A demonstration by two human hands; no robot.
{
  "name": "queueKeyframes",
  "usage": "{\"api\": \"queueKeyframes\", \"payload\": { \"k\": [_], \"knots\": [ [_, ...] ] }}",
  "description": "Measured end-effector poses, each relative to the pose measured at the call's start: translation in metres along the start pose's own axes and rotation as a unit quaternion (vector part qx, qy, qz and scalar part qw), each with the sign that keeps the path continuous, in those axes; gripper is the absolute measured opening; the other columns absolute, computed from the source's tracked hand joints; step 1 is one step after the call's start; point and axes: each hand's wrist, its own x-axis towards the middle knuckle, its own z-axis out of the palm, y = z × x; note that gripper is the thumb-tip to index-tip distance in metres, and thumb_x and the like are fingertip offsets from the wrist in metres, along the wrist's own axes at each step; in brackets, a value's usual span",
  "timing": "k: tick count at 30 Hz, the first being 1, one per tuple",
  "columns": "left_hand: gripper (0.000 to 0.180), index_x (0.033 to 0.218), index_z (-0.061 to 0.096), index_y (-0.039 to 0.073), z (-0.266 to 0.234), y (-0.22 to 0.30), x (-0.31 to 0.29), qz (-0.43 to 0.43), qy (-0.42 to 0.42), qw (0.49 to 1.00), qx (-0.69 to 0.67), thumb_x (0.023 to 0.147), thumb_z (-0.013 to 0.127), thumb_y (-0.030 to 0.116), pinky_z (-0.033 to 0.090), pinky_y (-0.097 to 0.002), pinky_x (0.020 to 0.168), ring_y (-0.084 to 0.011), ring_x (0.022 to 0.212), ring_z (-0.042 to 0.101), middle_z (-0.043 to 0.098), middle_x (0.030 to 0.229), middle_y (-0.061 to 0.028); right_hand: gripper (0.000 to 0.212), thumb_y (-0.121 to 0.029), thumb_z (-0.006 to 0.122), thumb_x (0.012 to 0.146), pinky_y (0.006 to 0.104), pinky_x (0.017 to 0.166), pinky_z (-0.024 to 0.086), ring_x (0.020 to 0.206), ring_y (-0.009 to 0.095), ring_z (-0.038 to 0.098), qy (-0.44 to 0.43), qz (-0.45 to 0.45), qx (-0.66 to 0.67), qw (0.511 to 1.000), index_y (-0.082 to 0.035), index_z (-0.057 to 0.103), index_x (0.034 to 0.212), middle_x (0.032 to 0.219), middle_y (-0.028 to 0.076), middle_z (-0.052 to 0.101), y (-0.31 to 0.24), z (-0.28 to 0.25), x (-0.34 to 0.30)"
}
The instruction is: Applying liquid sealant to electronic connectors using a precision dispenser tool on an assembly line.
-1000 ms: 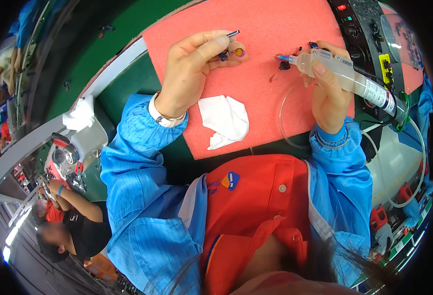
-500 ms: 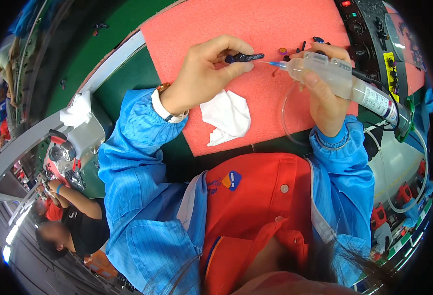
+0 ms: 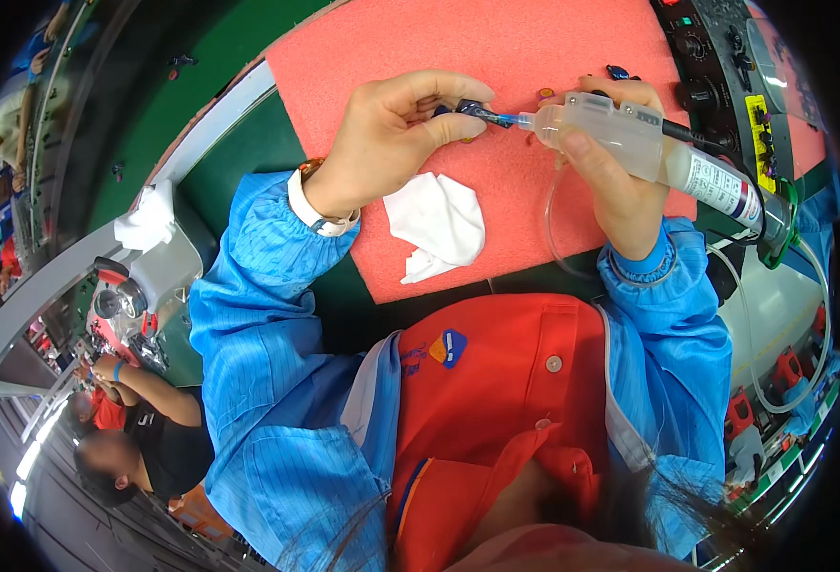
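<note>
My left hand (image 3: pixel 396 133) pinches a small dark glossy part (image 3: pixel 472 110) between thumb and fingers, above a pink foam mat (image 3: pixel 344 57). Its exact kind I cannot make out. In my right hand (image 3: pixel 615 186) is a glue-dispensing syringe (image 3: pixel 620 133) with a translucent holder and a labelled barrel. The blue needle tip (image 3: pixel 523 121) points left and meets the dark part, or lies right in front of it. A crumpled white cloth (image 3: pixel 439 224) rests on the mat below my left hand.
Several small dark parts (image 3: pixel 618 72) lie on the mat beyond my right hand. A black control box with knobs (image 3: pixel 696 95) stands at the right, and a clear hose (image 3: pixel 825 353) loops below it. At left are a white container (image 3: pixel 167 243) and a seated co-worker (image 3: pixel 153 429).
The syringe in my right hand has moved left, bringing its tip to the dark part. My left hand has turned the part slightly, its free end now tilting down.
</note>
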Motion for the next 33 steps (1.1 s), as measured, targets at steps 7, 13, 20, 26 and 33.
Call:
{"api": "queueKeyframes", "payload": {
  "k": [7, 13, 20, 26, 33],
  "knots": [
    [0.025, 0.099, 0.058, -0.002, 0.0001, -0.0002, -0.0008, -0.004, 0.0, 1.0, 0.011, 0.075, 0.061, -0.004, 0.049, -0.0229, 0.073, -0.0126, 0.081, 0.06, 0.062, 0.087, -0.008, 0.037, -0.013, 0.062, 0.078, 0.0232, 0.06, 0.048, 0.078, 0.019, 0.061, -0.011, 0.002, -0.04, 0.999, 0.003, 0.045, 0.106, 0.092, 0.014, 0.056, -0.0007, 0.0022, -0.0002],
    [0.025, 0.099, 0.059, -0.001, 0.0005, -0.0013, -0.0012, 0.007, 0.001, 1.0, 0.019, 0.075, 0.061, -0.003, 0.049, -0.0222, 0.071, -0.0123, 0.079, 0.06, 0.062, 0.086, -0.0078, 0.035, -0.011, 0.062, 0.078, 0.023, 0.061, 0.048, 0.078, 0.019, 0.061, -0.031, -0.017, -0.044, 0.998, 0.002, 0.045, 0.106, 0.094, 0.014, 0.056, -0.0015, 0.0011, 0.0009],
    [0.024, 0.099, 0.059, -0.001, -0.0001, -0.0002, -0.001, 0.003, -0.002, 1.0, 0.016, 0.075, 0.061, -0.003, 0.049, -0.0215, 0.069, -0.0119, 0.078, 0.06, 0.062, 0.085, -0.0076, 0.036, -0.007, 0.062, 0.076, 0.0242, 0.065, 0.049, 0.08, 0.019, 0.061, -0.011, 0.002, -0.028, 1.0, 0.002, 0.044, 0.106, 0.093, 0.014, 0.056, -0.0039, 0.0016, -0.0001],
    [0.027, 0.103, 0.055, -0.004, -0.0018, 0.0013, -0.0019, -0.014, -0.02, 0.999, 0.04, 0.075, 0.058, -0.007, 0.048, -0.0255, 0.076, -0.0157, 0.083, 0.059, 0.06, 0.09, -0.0101, 0.039, -0.005, 0.065, 0.074, 0.0271, 0.073, 0.048, 0.086, 0.019, 0.06, -0.032, -0.057, -0.053, 0.996, 0.001, 0.043, 0.106, 0.095, 0.014, 0.057, -0.0046, 0.0021, -0.0027],
    [0.026, 0.101, 0.056, -0.004, -0.0006, -0.0005, -0.0007, -0.013, -0.008, 1.0, 0.026, 0.075, 0.059, -0.005, 0.049, -0.0249, 0.074, -0.016, 0.082, 0.06, 0.061, 0.088, -0.0102, 0.041, -0.005, 0.066, 0.073, 0.03, 0.077, 0.048, 0.089, 0.021, 0.059, -0.044, -0.058, -0.055, 0.996, 0.0, 0.041, 0.105, 0.095, 0.015, 0.057, -0.0086, 0.0008, -0.0055]
  ]
}}
